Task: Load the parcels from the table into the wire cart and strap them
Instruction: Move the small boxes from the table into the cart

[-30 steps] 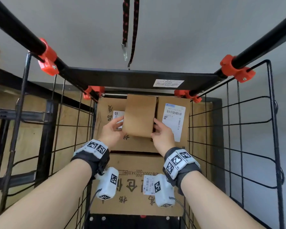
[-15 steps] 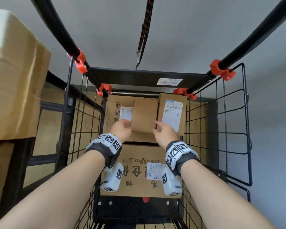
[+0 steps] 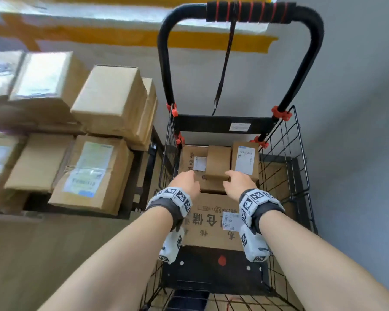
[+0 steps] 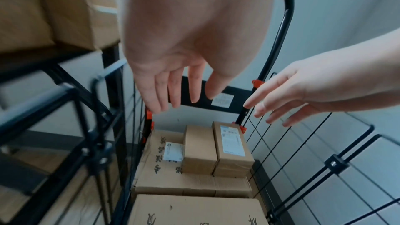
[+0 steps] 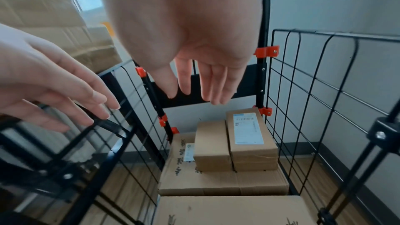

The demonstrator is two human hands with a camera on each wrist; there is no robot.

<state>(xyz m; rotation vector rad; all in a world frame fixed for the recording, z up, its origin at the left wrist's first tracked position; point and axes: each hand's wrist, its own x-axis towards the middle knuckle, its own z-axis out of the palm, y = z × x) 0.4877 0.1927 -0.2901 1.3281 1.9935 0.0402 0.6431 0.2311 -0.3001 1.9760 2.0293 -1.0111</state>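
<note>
The black wire cart (image 3: 285, 167) holds several cardboard parcels. A small plain parcel (image 3: 218, 161) (image 4: 200, 148) (image 5: 212, 145) lies on a wide box, beside a labelled parcel (image 3: 245, 160) (image 4: 233, 145) (image 5: 251, 138). A large printed box (image 3: 213, 221) lies nearer me. My left hand (image 3: 185, 181) (image 4: 175, 91) and right hand (image 3: 238, 181) (image 5: 199, 81) hover above the parcels with straight fingers, holding nothing and touching nothing. A black and red strap (image 3: 225, 63) hangs from the cart's handle (image 3: 249, 10).
Several cardboard parcels (image 3: 112, 99) are stacked on a black table (image 3: 144, 167) just left of the cart. A grey wall (image 3: 357, 108) stands to the right. Wooden floor shows at the lower left.
Both hands have let go of the small plain parcel, which now lies beside the labelled one, and have drawn back upward. My head has pulled back and lifted, bringing the table stack into view.
</note>
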